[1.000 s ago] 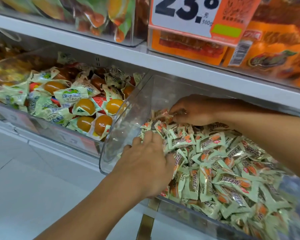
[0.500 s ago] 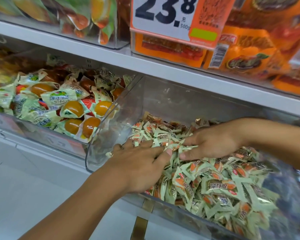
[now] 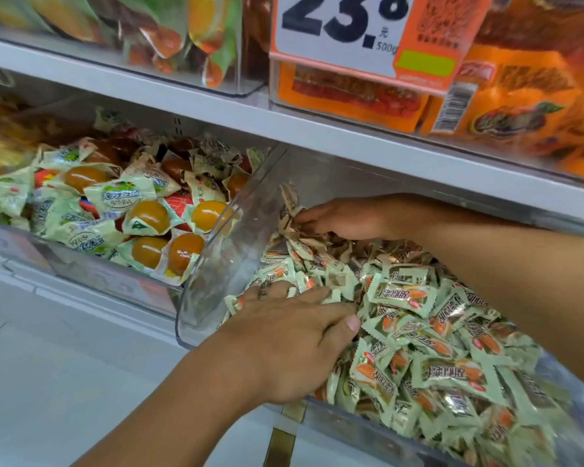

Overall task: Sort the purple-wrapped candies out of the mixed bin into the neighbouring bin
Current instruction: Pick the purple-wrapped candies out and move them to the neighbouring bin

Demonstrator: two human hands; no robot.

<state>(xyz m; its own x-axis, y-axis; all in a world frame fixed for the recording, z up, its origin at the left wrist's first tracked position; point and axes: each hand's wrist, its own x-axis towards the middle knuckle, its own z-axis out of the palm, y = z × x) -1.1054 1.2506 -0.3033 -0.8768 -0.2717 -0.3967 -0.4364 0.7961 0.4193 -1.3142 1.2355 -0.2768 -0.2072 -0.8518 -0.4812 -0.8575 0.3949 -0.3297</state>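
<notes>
Shop shelving fills the frame: grey shelf (image 3: 317,129) running across the middle, price sign (image 3: 351,38) at top centre, orange packets (image 3: 520,106) at upper right.

Clear bin (image 3: 216,274), lower right of frame, heaped with pale green candies (image 3: 452,372). Browner, foil-looking wrappers (image 3: 324,241) lie piled at its back left corner. No plainly purple wrapper can be made out; colour at the back is too dim to call.

Neighbouring bin (image 3: 91,274), left of frame, holds larger pale packets with orange fruit (image 3: 149,215) showing through. Its wall touches the clear bin's curved side.

Left hand (image 3: 294,338): lies palm down on the front of the heap, fingers fairly straight and spread into the candies, thumb out to the right. Nothing visibly held.

Right hand (image 3: 341,219): reaches deep under the shelf to the back left corner, fingertips curled in among the brown wrappers. Whether it has actually pinched one, I cannot tell; the fingertips are buried.

Judgement: step in hand is searching and picking, not transfer. Nothing is on its way to the neighbouring bin. Next move calls for a clean pinch on one chosen wrapper at the back, then a lift clear of the heap and over the shared wall to the left, without dragging green ones along.
</notes>
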